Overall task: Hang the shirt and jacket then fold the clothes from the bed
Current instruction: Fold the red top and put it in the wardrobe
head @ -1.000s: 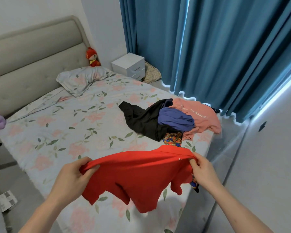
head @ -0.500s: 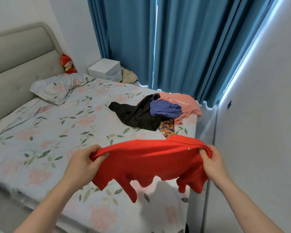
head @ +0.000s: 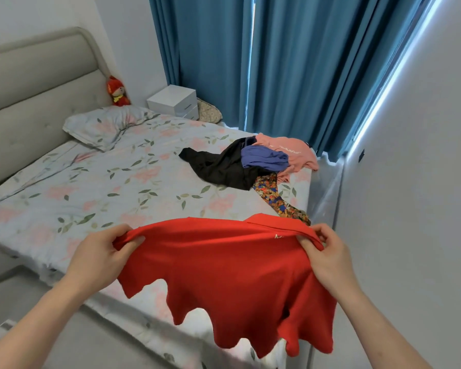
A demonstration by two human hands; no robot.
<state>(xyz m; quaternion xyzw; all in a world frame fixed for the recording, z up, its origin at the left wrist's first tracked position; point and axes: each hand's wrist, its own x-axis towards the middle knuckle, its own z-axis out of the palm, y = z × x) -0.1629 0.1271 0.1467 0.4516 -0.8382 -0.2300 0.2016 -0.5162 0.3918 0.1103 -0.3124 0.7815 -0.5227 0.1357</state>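
Up front, red shirt (head: 229, 272) with small unreadable white mark, left hand (head: 99, 255) and right hand (head: 328, 258) each gripping its top edge

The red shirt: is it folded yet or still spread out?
Spread out, not folded: the red shirt hangs stretched between the left hand and right hand, its lower edge dangling loose.

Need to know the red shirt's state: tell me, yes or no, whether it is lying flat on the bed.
No: the left hand and right hand hold the red shirt up, hanging.
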